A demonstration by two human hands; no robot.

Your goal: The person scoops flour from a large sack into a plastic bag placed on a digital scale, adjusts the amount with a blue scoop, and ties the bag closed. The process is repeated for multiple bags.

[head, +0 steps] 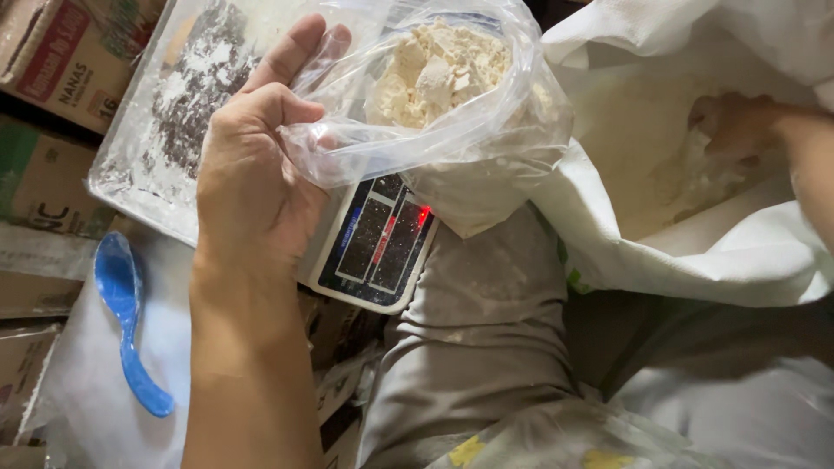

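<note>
left hand (252,182) fingers (291,54) pinch the rim of the clear bag (434,113) of flour, bag resting on the digital scale (378,247). right hand (738,122) sits in the white sack (660,191), grip unclear. step: weighing; next likely more flour.

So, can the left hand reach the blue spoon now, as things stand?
Probably not at once. The left hand is busy holding the clear plastic bag of white powder open on the scale. The blue spoon lies uncovered just beside that forearm, so the way is free once the bag is let go.
</note>
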